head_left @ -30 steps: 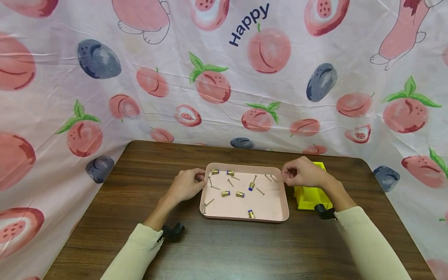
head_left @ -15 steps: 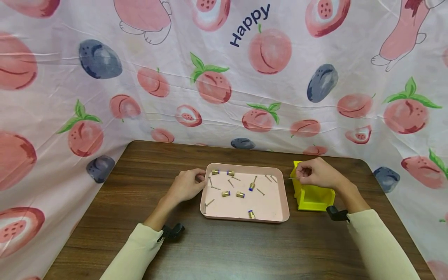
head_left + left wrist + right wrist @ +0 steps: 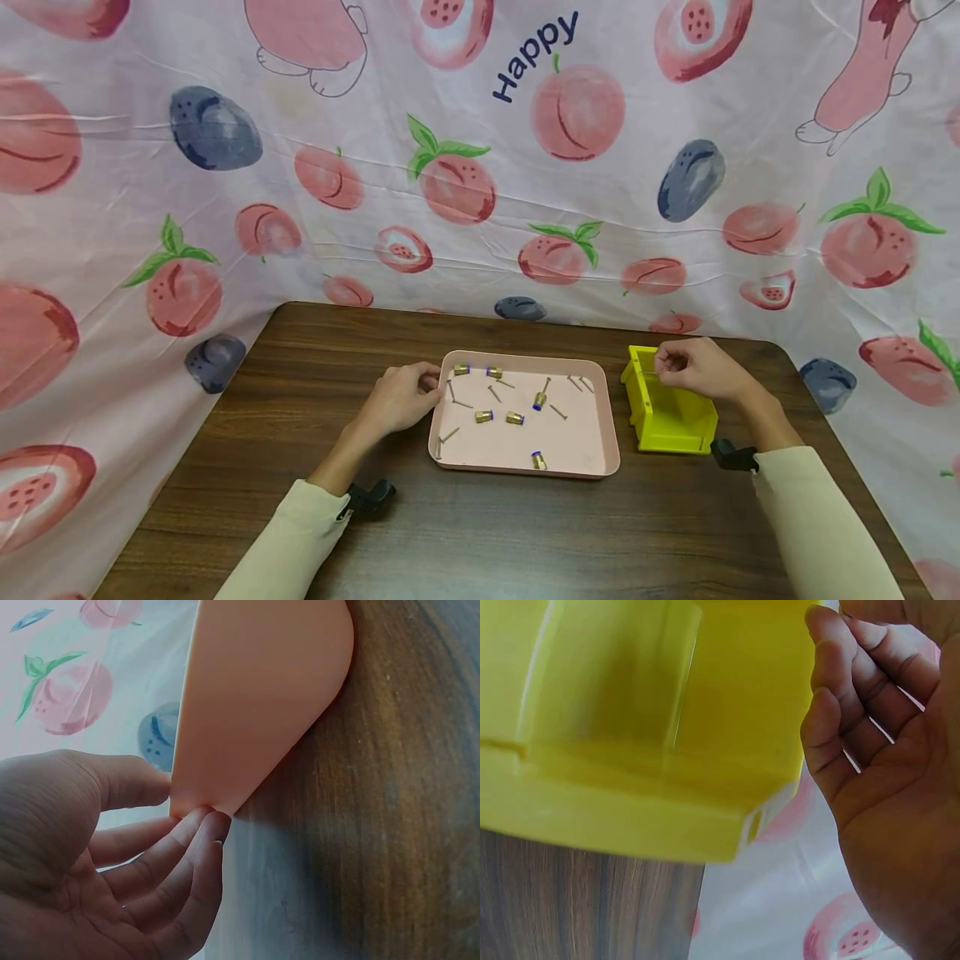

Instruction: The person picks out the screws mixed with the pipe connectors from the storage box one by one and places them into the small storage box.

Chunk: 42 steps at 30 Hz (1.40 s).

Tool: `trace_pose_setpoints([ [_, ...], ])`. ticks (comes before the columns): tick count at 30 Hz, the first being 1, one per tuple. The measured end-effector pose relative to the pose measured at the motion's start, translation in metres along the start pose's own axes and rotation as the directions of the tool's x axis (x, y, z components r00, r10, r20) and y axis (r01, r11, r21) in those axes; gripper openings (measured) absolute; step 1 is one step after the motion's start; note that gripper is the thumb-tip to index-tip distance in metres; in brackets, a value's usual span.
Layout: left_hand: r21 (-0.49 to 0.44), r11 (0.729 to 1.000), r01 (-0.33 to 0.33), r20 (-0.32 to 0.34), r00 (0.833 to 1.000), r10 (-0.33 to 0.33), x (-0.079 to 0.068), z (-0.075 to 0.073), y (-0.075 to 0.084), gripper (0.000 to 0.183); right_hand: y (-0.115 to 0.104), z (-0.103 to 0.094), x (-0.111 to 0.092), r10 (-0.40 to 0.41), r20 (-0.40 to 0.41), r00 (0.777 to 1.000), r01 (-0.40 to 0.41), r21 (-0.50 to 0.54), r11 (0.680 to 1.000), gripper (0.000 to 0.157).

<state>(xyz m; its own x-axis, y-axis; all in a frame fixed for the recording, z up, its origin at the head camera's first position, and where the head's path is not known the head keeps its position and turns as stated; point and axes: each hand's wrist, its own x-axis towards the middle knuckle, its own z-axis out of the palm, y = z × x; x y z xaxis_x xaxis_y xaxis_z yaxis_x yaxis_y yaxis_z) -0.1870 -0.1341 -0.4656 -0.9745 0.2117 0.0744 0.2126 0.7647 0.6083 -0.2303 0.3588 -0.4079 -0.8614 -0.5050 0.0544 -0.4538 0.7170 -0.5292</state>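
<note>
My left hand (image 3: 401,396) grips the left side of a pink tray (image 3: 585,433), thumb at the rim and fingertips against the outer wall (image 3: 262,705) in the left wrist view. Over a yellow storage bin (image 3: 675,440) at the right, my right hand (image 3: 699,367) pinches a thin screw (image 3: 649,372) between thumb and fingertips. The right wrist view shows the bin's inside (image 3: 615,697) close beside the curled fingers; the screw is out of sight there. Inside the tray lie several loose screws (image 3: 558,411) and several brass fittings with blue ends (image 3: 514,417).
Tray and bin stand apart on a dark wood table (image 3: 480,533). A fruit-print cloth (image 3: 465,275) hangs behind the table and along its sides. Black wrist cameras are strapped near both sleeves.
My right hand has moved right with the screw, from the tray's right edge to over the yellow bin. The left hand has stayed at the tray.
</note>
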Motion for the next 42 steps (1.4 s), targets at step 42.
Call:
trace_pose_setpoints([
  [42,-0.006,0.997,-0.082,-0.031,0.996,0.082,0.03,0.036,-0.064,0.039,0.008,0.003,0.01,0.087,0.032,0.996,-0.075,-0.271,0.96,0.008],
])
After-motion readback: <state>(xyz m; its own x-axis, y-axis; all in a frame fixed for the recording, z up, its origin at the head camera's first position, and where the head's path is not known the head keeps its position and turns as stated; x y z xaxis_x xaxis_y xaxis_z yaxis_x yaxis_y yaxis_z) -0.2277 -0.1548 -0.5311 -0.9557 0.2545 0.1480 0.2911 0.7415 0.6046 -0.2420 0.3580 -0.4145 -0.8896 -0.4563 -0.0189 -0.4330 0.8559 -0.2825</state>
